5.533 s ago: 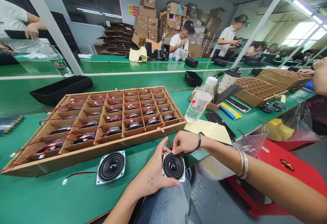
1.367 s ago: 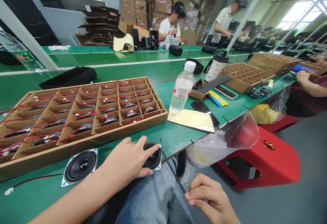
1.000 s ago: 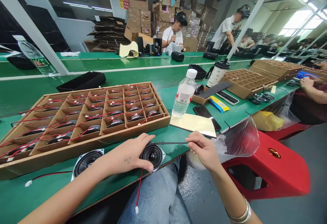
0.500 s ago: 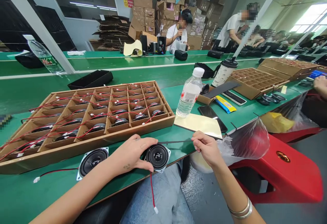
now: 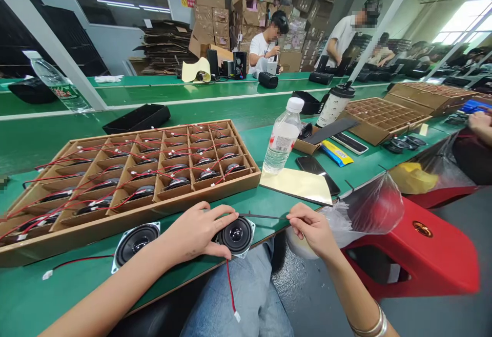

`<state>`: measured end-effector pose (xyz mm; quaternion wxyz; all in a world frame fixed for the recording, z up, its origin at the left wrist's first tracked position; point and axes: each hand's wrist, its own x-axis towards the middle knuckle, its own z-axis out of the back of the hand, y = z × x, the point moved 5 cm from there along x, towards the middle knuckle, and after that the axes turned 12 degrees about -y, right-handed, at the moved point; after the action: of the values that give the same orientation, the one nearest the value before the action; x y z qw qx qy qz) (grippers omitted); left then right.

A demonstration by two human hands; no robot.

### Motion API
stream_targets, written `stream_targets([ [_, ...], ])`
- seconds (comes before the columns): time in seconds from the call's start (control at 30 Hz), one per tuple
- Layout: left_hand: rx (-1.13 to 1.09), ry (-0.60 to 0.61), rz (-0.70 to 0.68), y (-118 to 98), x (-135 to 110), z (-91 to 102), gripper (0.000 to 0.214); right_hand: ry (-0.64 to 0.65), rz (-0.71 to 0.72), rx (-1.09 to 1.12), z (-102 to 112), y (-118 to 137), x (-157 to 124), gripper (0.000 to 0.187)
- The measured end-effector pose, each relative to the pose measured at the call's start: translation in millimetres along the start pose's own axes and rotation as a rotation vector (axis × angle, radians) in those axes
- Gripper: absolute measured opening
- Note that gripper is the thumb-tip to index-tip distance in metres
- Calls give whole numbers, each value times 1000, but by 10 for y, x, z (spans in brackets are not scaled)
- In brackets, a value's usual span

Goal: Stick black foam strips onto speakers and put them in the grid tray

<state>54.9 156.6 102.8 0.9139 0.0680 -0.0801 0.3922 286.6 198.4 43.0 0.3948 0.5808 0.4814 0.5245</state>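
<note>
A round black speaker (image 5: pixel 236 235) with a metal frame lies at the table's front edge, its red and black lead hanging over my knee. My left hand (image 5: pixel 200 232) grips its left side between thumb and fingers. A thin dark strip (image 5: pixel 267 216) runs from the speaker's upper rim to my right hand (image 5: pixel 309 227), which pinches its far end. To the left, partly behind my left forearm, a second speaker (image 5: pixel 136 245) lies on the green table with its lead stretched out leftward.
Behind my hands stands a divided cardboard box (image 5: pixel 215 188) of wired speakers. A water bottle (image 5: pixel 282 137), a pale yellow sheet (image 5: pixel 294 186) and a phone (image 5: pixel 317 173) are to the right. Beyond the edge is a red stool (image 5: pixel 434 255). Other people sit and stand across the table.
The camera view has shifted slightly. My left hand stays on the speaker, and the strip is still stretched to my right hand, which sits slightly lower in view.
</note>
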Motion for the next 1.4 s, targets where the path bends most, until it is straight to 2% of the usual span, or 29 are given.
stream_targets([
  [0.27, 78, 52, -32, -59, 46, 6, 72, 68, 128, -138, -19, 154, -162, 7],
  [0.57, 115, 52, 19, -155, 47, 20, 72, 100, 259, -232, -70, 273, -261, 12],
  [0.87, 180, 55, 67, -249, 84, 32, 66, 106, 397, -323, -139, 369, -312, 8],
  [1.03, 220, 52, 92, -313, 76, 37, 64, 155, 377, -346, -190, 339, -381, 8],
  [1.23, 282, 141, 121, -376, 108, 56, 60, 247, 344, -339, -286, 318, -446, 8],
  [1.4, 293, 168, 128, -389, 122, 71, 56, 278, 342, -311, -361, 311, -483, 10],
])
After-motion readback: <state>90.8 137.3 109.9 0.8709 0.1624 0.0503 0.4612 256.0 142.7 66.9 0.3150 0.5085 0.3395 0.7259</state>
